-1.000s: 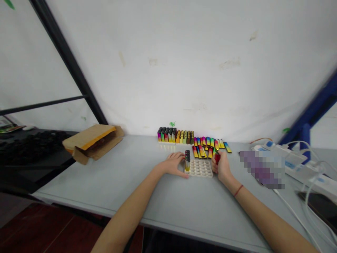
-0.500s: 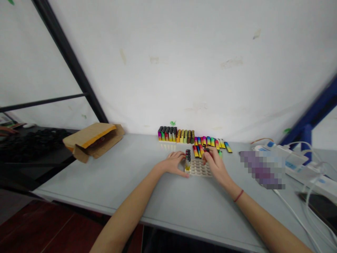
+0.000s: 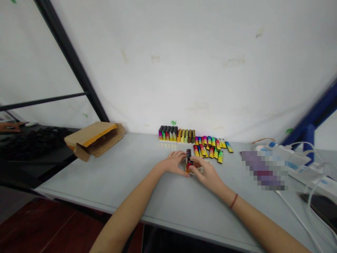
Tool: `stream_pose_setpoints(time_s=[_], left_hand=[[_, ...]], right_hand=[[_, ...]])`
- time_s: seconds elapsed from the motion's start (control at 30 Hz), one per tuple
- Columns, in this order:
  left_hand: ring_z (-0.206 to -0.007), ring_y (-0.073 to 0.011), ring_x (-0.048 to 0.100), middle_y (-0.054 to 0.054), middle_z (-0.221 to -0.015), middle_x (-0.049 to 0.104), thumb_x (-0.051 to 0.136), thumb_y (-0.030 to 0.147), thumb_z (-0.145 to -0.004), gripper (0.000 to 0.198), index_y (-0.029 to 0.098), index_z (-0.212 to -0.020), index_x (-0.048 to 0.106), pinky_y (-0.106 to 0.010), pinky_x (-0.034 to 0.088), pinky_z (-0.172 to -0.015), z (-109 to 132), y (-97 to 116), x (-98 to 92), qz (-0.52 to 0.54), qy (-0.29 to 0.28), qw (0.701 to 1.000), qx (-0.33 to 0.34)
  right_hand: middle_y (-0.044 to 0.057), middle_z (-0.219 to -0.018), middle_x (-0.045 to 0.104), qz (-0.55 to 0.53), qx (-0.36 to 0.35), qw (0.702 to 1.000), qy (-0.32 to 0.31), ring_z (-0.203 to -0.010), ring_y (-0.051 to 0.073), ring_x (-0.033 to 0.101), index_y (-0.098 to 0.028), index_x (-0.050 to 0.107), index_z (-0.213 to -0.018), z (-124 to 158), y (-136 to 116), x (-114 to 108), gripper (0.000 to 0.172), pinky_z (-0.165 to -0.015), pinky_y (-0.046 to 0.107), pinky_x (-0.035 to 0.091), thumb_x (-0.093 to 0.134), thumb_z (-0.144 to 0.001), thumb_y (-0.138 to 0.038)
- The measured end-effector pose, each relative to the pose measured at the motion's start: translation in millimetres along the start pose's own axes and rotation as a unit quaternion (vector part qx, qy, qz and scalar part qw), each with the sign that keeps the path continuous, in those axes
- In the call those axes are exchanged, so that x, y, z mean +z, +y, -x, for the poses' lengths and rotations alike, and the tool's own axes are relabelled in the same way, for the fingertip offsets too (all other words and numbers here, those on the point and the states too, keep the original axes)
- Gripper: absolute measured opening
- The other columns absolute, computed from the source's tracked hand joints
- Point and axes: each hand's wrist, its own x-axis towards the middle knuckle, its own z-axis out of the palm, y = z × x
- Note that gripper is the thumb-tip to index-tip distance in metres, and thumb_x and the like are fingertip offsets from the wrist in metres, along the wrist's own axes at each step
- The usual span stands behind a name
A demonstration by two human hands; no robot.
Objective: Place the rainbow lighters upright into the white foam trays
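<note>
My right hand [image 3: 206,172] pinches a red lighter [image 3: 190,164] with a black top and holds it upright at the left end of a pale tray [image 3: 208,161] with rows of slots. Most of that tray is hidden behind this hand. A short row of black-topped lighters [image 3: 188,153] stands along the tray's left end. Around that end curves my left hand [image 3: 174,163], its thumb at the front corner and its fingers behind by the row. Loose, brightly coloured lighters [image 3: 211,151] lie in a spread just behind the tray.
Against the wall stand a block of black-topped lighters [image 3: 167,133] and a block of yellow-topped ones [image 3: 186,135]. An opened cardboard box [image 3: 92,138] lies at left. Power strips [image 3: 295,165] with white cables and a dark phone [image 3: 319,207] occupy the right. Another person's hand [image 3: 10,127] shows far left.
My right hand has moved left and down from above the tray's right part, bringing the lighter to the row at the left end. My left hand has stayed in place.
</note>
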Motion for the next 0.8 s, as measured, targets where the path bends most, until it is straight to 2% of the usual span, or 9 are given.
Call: stream_pose_setpoints(time_s=[0.17,0.27,0.33,0.37,0.47,0.53,0.63,0.8], left_hand=[[-0.134,-0.0346,0.029,-0.013,-0.141,0.038,0.069,0.072,-0.058,0.091,0.020,-0.129,0.045,-0.046,0.018,-0.111,0.4,-0.1,0.0,-0.006,-0.001,1.000,-0.005],[-0.133,-0.0342,0.030,-0.014,-0.141,0.038,0.068,0.073,-0.059,0.091,0.019,-0.129,0.045,-0.046,0.018,-0.112,0.6,-1.0,0.2,-0.010,0.000,1.000,-0.001],[-0.133,-0.0345,0.030,-0.013,-0.141,0.038,0.066,0.074,-0.059,0.091,0.019,-0.128,0.046,-0.045,0.019,-0.112,0.6,-2.0,0.2,-0.012,0.002,1.000,0.002],[-0.133,-0.0348,0.030,-0.013,-0.141,0.038,0.066,0.075,-0.060,0.090,0.019,-0.128,0.046,-0.045,0.018,-0.112,0.5,-2.4,0.2,-0.013,0.001,1.000,0.002],[-0.134,-0.0356,0.028,-0.014,-0.142,0.037,0.064,0.076,-0.060,0.093,0.018,-0.129,0.046,-0.045,0.017,-0.112,0.3,-3.0,-0.4,-0.013,-0.010,1.000,-0.005],[-0.135,-0.0362,0.027,-0.015,-0.142,0.036,0.064,0.077,-0.059,0.095,0.016,-0.130,0.045,-0.045,0.016,-0.113,0.0,-3.0,-0.7,-0.013,-0.015,1.000,-0.009],[-0.135,-0.0367,0.027,-0.016,-0.143,0.036,0.063,0.078,-0.059,0.097,0.015,-0.130,0.045,-0.046,0.015,-0.113,-0.2,-2.8,-0.8,-0.011,-0.016,1.000,-0.007],[-0.134,-0.0360,0.027,-0.016,-0.142,0.036,0.062,0.078,-0.060,0.097,0.015,-0.131,0.045,-0.045,0.016,-0.113,0.3,-2.4,-1.0,-0.012,-0.016,1.000,-0.005]], right_hand=[[0.007,-0.093,0.066,0.088,-0.048,0.995,-0.008,-0.083,0.020,0.063,-0.023,0.060,-0.109,-0.3,-7.7,-1.6,0.024,-0.074,0.031,0.048,0.047,-0.090,-0.031],[0.010,-0.100,0.065,0.139,-0.060,0.988,-0.004,-0.086,0.021,0.062,-0.021,0.060,-0.112,-4.5,-7.1,-12.2,0.028,-0.073,0.031,0.047,0.045,-0.091,-0.031],[0.011,-0.099,0.066,0.195,-0.014,0.980,0.024,-0.080,0.021,0.063,-0.020,0.060,-0.112,-8.1,1.6,-25.4,0.029,-0.069,0.031,0.046,0.042,-0.091,-0.029],[0.011,-0.095,0.067,0.235,0.033,0.970,0.047,-0.075,0.022,0.063,-0.020,0.060,-0.112,-9.6,8.4,-33.5,0.030,-0.066,0.031,0.045,0.040,-0.090,-0.027],[0.012,-0.079,0.068,0.365,0.189,0.911,0.038,-0.066,0.024,0.063,-0.021,0.063,-0.107,-11.3,33.5,-59.1,0.030,-0.057,0.032,0.041,0.040,-0.090,-0.030],[0.014,-0.086,0.068,0.402,0.236,0.885,-0.001,-0.071,0.025,0.065,-0.021,0.063,-0.108,-10.4,47.3,-73.0,0.031,-0.058,0.032,0.041,0.041,-0.090,-0.034],[0.015,-0.098,0.067,0.415,0.289,0.862,-0.038,-0.082,0.028,0.066,-0.022,0.063,-0.106,-9.2,56.6,-84.4,0.033,-0.062,0.033,0.043,0.041,-0.090,-0.040],[0.020,-0.097,0.067,0.418,0.352,0.835,-0.061,-0.088,0.029,0.066,-0.012,0.059,-0.110,-10.6,61.7,-88.7,0.031,-0.068,0.033,0.044,0.041,-0.085,-0.019]])
